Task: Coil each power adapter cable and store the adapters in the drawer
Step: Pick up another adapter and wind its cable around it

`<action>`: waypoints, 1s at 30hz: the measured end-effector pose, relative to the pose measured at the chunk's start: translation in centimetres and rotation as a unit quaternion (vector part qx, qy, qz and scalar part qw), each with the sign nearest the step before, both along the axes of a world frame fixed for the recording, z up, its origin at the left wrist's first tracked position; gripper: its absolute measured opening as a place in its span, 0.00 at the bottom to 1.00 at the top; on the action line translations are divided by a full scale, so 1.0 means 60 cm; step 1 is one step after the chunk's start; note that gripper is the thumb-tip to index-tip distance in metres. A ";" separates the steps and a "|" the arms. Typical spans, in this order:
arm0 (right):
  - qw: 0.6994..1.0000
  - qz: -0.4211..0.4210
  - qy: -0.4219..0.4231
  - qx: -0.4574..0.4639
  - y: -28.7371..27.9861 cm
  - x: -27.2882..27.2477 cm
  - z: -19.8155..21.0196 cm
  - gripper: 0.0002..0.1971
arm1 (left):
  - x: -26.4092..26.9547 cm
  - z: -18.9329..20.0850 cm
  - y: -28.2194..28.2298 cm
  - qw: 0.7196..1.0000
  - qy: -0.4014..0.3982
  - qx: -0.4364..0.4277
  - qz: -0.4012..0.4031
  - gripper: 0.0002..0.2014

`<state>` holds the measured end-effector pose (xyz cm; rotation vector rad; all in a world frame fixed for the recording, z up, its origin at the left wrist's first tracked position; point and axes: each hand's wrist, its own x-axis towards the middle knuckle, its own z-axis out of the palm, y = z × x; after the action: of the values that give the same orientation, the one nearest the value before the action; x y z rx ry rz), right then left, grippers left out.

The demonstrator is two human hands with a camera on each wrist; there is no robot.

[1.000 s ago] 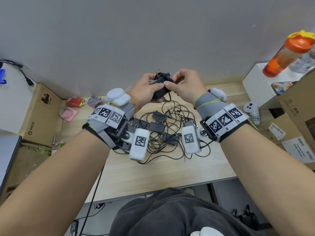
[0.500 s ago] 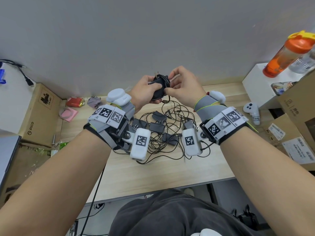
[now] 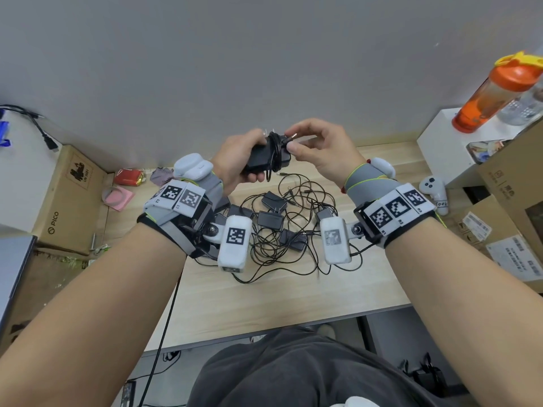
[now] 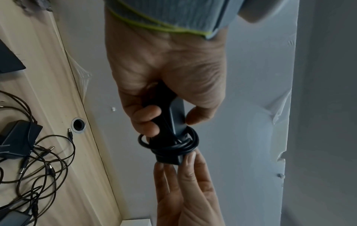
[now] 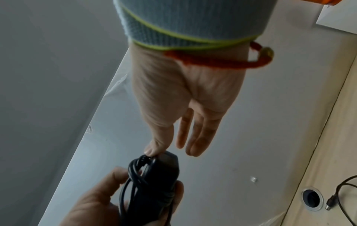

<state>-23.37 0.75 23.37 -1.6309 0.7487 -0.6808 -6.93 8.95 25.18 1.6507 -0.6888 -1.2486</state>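
My left hand (image 3: 232,160) grips a black power adapter (image 3: 261,160) in the air above the far side of the table, and its cable (image 3: 274,155) is wound round the adapter's body. At the adapter's right end my right hand (image 3: 296,142) pinches the cable's plug end (image 3: 291,137) between thumb and index finger, the other fingers straight. In the left wrist view the coil (image 4: 173,146) sits near the adapter's tip, beyond my left hand (image 4: 164,73). My right thumb (image 5: 152,150) touches the coil (image 5: 139,166). Several more adapters lie on the wooden table (image 3: 264,295) in a tangled heap (image 3: 276,221). No drawer is in view.
A white controller (image 3: 433,190) lies at the table's right end, beside a white box (image 3: 440,142) carrying an orange bottle (image 3: 493,92). Cardboard boxes (image 3: 514,201) stand right, a PICO box (image 3: 67,201) left. A red packet (image 3: 127,176) and a cable hole (image 4: 78,124) are near the wall.
My right hand has come off the adapter's body and drawn slightly right, and now pinches the plug end. My left hand still holds the adapter, turned to show its side.
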 end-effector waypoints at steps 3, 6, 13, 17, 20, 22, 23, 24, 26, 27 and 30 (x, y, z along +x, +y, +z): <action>0.999 0.020 -0.036 0.027 0.003 0.005 -0.001 0.08 | 0.000 -0.006 -0.001 0.999 -0.023 -0.010 -0.040 0.30; 0.998 0.000 -0.037 0.048 0.002 0.008 0.002 0.08 | -0.002 -0.011 0.003 0.996 -0.061 -0.027 -0.059 0.34; 0.997 -0.054 -0.016 0.055 -0.001 0.009 -0.002 0.08 | -0.007 -0.010 0.011 0.993 -0.069 -0.022 -0.098 0.23; 0.995 -0.028 -0.021 0.091 0.002 0.007 0.000 0.05 | -0.005 -0.011 0.013 0.992 -0.083 -0.019 -0.091 0.20; 0.996 -0.037 0.006 0.087 -0.001 0.007 -0.004 0.05 | -0.011 -0.004 0.018 0.989 -0.090 -0.030 -0.115 0.18; 0.996 -0.046 0.035 0.069 -0.003 0.011 -0.011 0.06 | -0.010 -0.002 0.020 0.984 -0.100 -0.035 -0.141 0.18; 0.996 -0.054 0.046 0.063 -0.003 0.012 -0.014 0.06 | -0.009 -0.003 0.019 0.982 -0.105 -0.035 -0.153 0.18; 0.995 -0.063 0.053 0.061 -0.002 0.013 -0.018 0.07 | -0.008 -0.003 0.019 0.980 -0.109 -0.031 -0.161 0.17; 0.993 -0.083 0.056 0.067 0.001 0.015 -0.024 0.07 | -0.007 -0.003 0.021 0.977 -0.117 -0.023 -0.177 0.16; 0.992 -0.092 0.056 0.071 0.003 0.016 -0.028 0.07 | -0.005 -0.005 0.021 0.975 -0.120 -0.020 -0.186 0.16; 0.990 -0.098 0.066 0.075 0.006 0.017 -0.035 0.08 | -0.002 -0.010 0.020 0.972 -0.135 -0.008 -0.192 0.17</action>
<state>-22.36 1.10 21.26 -1.4879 1.0431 -0.6434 -7.06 10.15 24.59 1.7448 -1.2296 -1.2880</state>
